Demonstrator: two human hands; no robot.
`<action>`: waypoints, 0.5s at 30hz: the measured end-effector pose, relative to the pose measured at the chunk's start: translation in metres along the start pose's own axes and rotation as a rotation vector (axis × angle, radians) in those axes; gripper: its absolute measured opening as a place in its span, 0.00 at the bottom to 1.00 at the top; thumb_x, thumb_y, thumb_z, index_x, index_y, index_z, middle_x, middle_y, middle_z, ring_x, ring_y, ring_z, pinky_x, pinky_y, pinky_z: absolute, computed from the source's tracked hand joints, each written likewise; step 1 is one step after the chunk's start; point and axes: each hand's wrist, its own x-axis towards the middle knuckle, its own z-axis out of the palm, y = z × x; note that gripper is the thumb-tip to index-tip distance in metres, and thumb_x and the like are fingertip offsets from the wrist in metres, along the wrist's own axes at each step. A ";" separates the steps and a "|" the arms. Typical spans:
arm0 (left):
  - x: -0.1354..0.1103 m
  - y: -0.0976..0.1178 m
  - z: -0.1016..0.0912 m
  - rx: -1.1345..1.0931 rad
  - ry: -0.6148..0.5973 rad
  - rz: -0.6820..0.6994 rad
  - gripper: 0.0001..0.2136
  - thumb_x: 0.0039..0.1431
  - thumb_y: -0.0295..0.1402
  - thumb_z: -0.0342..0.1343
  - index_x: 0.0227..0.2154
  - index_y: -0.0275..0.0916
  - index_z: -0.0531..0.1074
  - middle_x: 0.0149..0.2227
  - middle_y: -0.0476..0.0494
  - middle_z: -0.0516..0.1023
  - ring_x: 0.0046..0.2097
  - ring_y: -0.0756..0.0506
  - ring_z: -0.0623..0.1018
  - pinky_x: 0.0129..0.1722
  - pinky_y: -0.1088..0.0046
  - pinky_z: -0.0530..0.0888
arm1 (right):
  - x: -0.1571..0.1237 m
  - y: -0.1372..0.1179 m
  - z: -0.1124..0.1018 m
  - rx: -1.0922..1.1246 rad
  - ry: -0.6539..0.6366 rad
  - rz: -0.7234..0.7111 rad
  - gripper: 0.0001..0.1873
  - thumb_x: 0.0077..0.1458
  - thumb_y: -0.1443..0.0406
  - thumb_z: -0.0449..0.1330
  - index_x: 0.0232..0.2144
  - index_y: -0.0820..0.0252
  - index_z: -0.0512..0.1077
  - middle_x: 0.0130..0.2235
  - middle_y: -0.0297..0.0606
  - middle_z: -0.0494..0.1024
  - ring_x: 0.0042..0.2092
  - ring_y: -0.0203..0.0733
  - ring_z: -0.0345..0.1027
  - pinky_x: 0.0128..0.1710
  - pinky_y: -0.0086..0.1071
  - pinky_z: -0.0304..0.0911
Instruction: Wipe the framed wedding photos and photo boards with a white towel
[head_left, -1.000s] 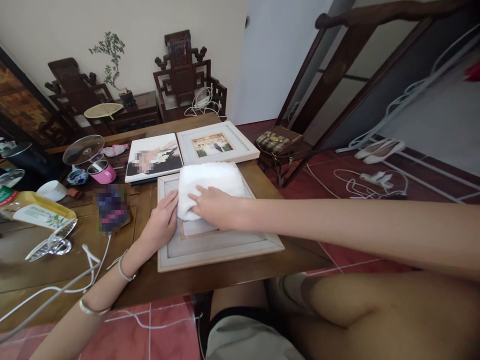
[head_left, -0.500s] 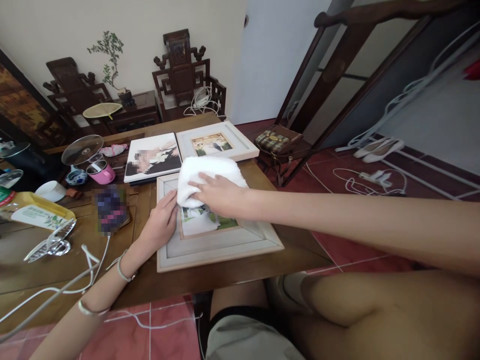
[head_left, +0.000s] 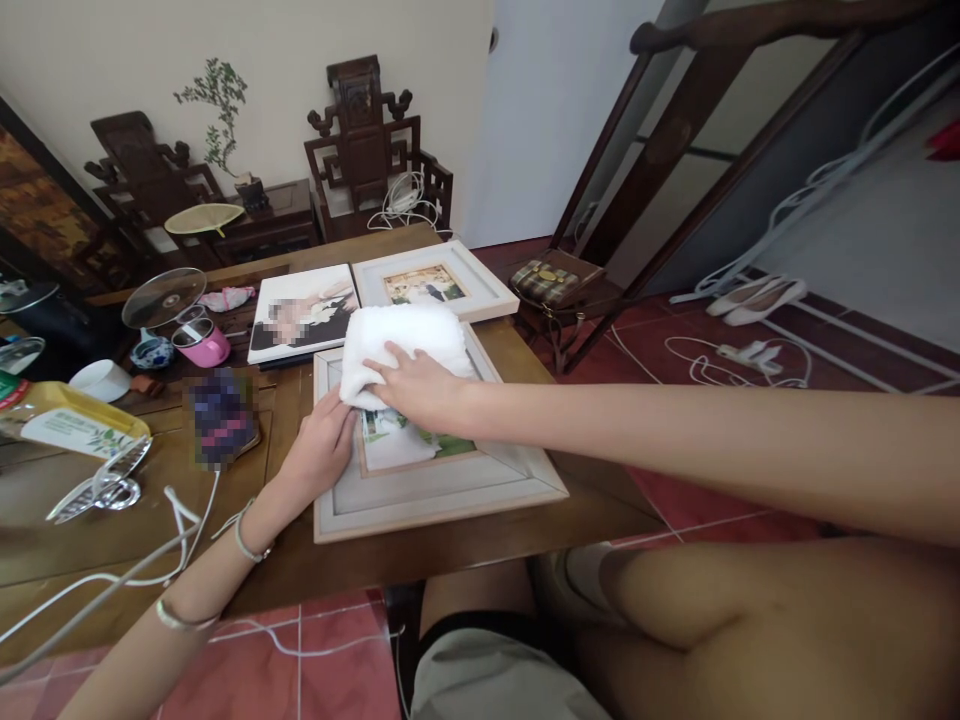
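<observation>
White cloth [head_left: 412, 328] shifted toward the far left corner of the near frame [head_left: 442, 505] since a second ago, right hand [head_left: 421, 388] along with it. Cloth lies on that frame, hiding part of its photo [head_left: 401, 447]. Right hand open, palm down, fingers spread over cloth. Left hand [head_left: 321, 442] flat, fingers together along frame's left edge, tips by cloth. Second frame [head_left: 481, 284] beyond, on tabletop [head_left: 600, 505]; pink mug [head_left: 206, 345] off left.
</observation>
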 end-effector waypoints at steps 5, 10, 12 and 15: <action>0.000 -0.001 0.003 -0.025 0.046 -0.022 0.17 0.69 0.32 0.40 0.52 0.35 0.70 0.59 0.34 0.70 0.62 0.39 0.68 0.64 0.56 0.64 | 0.001 0.006 0.007 0.000 0.021 -0.046 0.33 0.57 0.76 0.52 0.65 0.61 0.59 0.70 0.47 0.49 0.67 0.67 0.45 0.54 0.53 0.64; -0.003 -0.010 0.004 0.013 0.156 -0.094 0.20 0.69 0.33 0.41 0.59 0.31 0.65 0.61 0.30 0.69 0.62 0.38 0.69 0.64 0.54 0.64 | 0.001 0.003 0.002 0.039 -0.029 -0.068 0.32 0.54 0.77 0.55 0.62 0.61 0.64 0.69 0.47 0.51 0.67 0.69 0.44 0.54 0.56 0.63; -0.004 -0.012 0.005 0.017 0.180 -0.090 0.21 0.68 0.31 0.40 0.61 0.32 0.62 0.61 0.31 0.69 0.62 0.39 0.69 0.63 0.54 0.64 | -0.002 -0.002 -0.001 0.062 -0.054 -0.084 0.32 0.52 0.77 0.56 0.59 0.60 0.67 0.69 0.46 0.52 0.66 0.71 0.44 0.53 0.57 0.64; -0.004 -0.014 0.006 -0.010 0.181 -0.063 0.22 0.66 0.27 0.39 0.62 0.35 0.60 0.62 0.33 0.68 0.62 0.40 0.69 0.63 0.54 0.65 | -0.014 -0.011 -0.007 0.107 -0.095 -0.129 0.28 0.52 0.77 0.55 0.55 0.59 0.71 0.68 0.45 0.56 0.65 0.72 0.47 0.49 0.55 0.67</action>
